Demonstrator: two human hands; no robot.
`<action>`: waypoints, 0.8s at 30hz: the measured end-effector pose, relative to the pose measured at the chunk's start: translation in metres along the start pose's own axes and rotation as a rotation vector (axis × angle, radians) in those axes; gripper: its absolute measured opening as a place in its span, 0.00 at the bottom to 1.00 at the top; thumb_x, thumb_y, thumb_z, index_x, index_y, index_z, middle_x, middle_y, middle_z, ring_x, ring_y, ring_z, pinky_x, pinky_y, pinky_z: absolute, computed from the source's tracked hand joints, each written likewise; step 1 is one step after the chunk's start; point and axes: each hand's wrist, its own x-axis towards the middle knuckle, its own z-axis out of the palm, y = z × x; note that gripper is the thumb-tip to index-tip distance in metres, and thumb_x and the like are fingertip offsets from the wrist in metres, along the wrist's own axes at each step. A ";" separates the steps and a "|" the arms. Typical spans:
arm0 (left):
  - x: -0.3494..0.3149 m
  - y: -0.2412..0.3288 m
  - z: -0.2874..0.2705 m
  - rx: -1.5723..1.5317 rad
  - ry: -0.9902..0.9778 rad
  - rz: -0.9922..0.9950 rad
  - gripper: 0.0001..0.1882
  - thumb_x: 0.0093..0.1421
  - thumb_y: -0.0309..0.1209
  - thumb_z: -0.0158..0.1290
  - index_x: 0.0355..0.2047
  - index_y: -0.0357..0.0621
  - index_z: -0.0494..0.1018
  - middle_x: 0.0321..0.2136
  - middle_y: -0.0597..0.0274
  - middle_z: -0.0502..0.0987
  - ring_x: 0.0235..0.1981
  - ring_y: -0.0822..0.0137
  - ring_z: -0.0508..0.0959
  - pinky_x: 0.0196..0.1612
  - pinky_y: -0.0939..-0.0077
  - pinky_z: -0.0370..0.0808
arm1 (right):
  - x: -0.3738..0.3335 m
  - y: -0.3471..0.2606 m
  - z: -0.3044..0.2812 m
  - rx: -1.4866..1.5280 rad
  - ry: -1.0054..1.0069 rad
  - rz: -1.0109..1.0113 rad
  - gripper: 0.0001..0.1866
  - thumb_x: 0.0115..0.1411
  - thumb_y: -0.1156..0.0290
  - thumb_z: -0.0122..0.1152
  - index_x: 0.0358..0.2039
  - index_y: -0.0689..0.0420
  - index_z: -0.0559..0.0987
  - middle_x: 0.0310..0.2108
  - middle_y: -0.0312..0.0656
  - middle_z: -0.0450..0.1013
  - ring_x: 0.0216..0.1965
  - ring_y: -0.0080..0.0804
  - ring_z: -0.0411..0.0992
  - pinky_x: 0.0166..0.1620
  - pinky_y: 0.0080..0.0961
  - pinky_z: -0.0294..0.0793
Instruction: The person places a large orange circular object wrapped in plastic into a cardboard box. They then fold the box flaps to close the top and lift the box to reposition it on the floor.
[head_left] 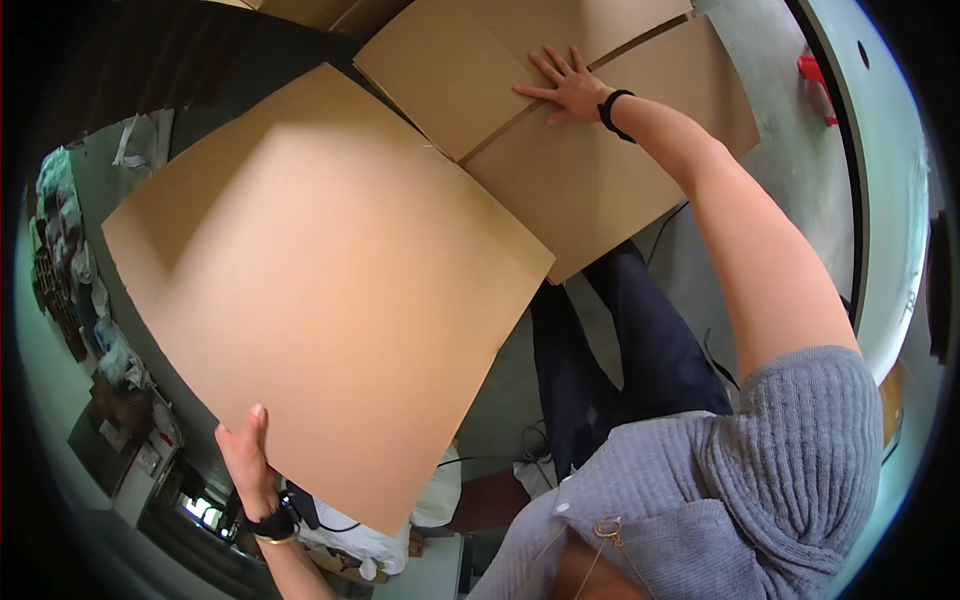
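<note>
The left hand [247, 460], thumb aside, has its fingertips hidden under the large cardboard sheet [330, 280], while the picture's top cuts off the far cardboard flap [600, 28].

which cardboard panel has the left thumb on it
The large panel left of centre: the left hand holds its lower-left edge, thumb on top. The slit cardboard at upper right lies under the right hand.

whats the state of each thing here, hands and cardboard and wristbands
left hand: closed on the cardboard panel's edge, thumb on top, fingers hidden
right hand: open, fingers spread on the cardboard flaps
cardboard panel: opened out, held at its edge
cardboard flaps: side by side, narrow gap between them
left wristband: worn
right wristband: worn
</note>
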 end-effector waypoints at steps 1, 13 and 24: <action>-0.007 0.003 0.004 0.020 -0.010 -0.012 0.13 0.57 0.25 0.53 0.41 0.29 0.71 0.36 0.60 0.76 0.34 0.70 0.75 0.40 0.76 0.72 | -0.002 0.000 0.005 0.002 0.002 0.007 0.42 0.55 0.35 0.46 0.65 0.19 0.37 0.69 0.46 0.29 0.69 0.54 0.31 0.63 0.66 0.37; -0.115 0.077 0.065 0.084 0.040 0.004 0.07 0.57 0.25 0.54 0.33 0.32 0.72 0.27 0.64 0.75 0.27 0.74 0.72 0.34 0.81 0.68 | -0.002 -0.003 0.014 0.023 0.017 -0.006 0.42 0.55 0.34 0.46 0.66 0.21 0.38 0.69 0.48 0.31 0.69 0.56 0.31 0.61 0.69 0.38; -0.184 0.154 0.148 0.282 -0.072 0.128 0.10 0.57 0.26 0.51 0.35 0.29 0.72 0.28 0.64 0.76 0.30 0.76 0.73 0.34 0.81 0.69 | -0.044 -0.015 -0.028 0.375 0.109 -0.123 0.41 0.56 0.43 0.55 0.64 0.49 0.56 0.64 0.56 0.51 0.64 0.52 0.52 0.62 0.57 0.49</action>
